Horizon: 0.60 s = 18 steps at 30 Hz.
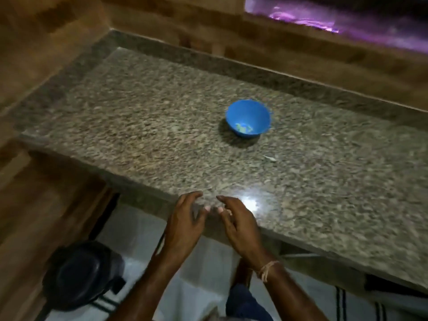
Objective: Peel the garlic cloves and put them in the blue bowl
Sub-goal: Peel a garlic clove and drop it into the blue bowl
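A person's left hand (183,224) and right hand (238,224) hover side by side over the near edge of a speckled granite counter (139,112), fingertips almost meeting. The fingers of both are loose, slightly curved and released, though motion blur softens the detail. A thread (267,269) is tied round the right wrist. The blue bowl (245,112) stands upright further back on the counter, well apart from the hands, with a few pale bits (243,129) at its bottom, too blurred to identify. A small pale scrap (271,158) lies on the stone just in front of the bowl. A dark round object (78,276) sits on the floor below left
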Each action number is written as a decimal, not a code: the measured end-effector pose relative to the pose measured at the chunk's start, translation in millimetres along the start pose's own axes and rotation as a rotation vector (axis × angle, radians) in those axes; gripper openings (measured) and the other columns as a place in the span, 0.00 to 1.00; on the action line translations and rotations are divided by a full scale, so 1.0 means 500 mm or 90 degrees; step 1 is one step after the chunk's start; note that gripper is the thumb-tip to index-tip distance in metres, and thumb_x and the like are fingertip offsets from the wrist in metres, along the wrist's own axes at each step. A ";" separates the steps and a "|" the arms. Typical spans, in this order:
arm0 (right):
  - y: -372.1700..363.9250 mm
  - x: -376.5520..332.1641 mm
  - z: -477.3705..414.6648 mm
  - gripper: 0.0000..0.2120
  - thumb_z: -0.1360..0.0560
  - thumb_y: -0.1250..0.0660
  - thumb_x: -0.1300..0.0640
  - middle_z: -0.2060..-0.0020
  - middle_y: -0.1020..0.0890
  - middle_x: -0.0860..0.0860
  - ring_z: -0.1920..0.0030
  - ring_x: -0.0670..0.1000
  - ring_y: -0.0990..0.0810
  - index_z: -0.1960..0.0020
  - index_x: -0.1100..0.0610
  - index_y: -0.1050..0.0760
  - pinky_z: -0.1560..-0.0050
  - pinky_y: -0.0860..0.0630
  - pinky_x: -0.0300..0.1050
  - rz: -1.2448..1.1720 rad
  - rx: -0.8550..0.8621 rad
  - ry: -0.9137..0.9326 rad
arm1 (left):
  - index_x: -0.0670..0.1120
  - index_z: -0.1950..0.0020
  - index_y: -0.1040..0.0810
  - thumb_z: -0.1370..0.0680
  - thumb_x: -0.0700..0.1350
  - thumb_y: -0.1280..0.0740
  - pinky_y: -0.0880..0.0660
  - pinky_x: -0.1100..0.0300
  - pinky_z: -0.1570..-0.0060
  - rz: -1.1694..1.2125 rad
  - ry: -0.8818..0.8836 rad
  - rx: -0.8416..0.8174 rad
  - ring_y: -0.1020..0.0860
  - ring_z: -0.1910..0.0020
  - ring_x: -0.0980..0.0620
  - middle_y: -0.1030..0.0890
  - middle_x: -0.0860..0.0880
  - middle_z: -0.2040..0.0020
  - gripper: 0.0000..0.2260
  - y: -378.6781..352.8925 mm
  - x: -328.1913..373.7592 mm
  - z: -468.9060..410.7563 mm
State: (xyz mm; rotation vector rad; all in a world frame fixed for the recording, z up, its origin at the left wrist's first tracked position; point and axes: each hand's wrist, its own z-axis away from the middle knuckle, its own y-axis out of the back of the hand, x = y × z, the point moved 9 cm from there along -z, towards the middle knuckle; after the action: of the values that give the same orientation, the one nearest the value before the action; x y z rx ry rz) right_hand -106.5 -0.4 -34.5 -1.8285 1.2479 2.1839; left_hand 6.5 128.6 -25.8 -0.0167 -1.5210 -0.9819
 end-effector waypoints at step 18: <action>0.316 0.311 -0.236 0.14 0.25 0.28 0.56 0.40 0.25 0.53 0.43 0.58 0.28 0.40 0.53 0.24 0.50 0.24 0.55 0.336 0.062 -0.138 | 0.54 0.54 0.22 0.20 0.46 0.30 0.26 0.54 0.59 -0.187 -0.076 -0.056 0.22 0.52 0.52 0.22 0.57 0.55 0.05 -0.390 0.182 -0.237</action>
State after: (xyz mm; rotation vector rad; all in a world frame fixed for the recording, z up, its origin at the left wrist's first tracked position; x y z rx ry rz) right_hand -136.6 -245.9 -77.1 -1.2830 1.9083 2.4149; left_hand -23.8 -110.4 -74.1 0.0885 -1.6180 -1.3007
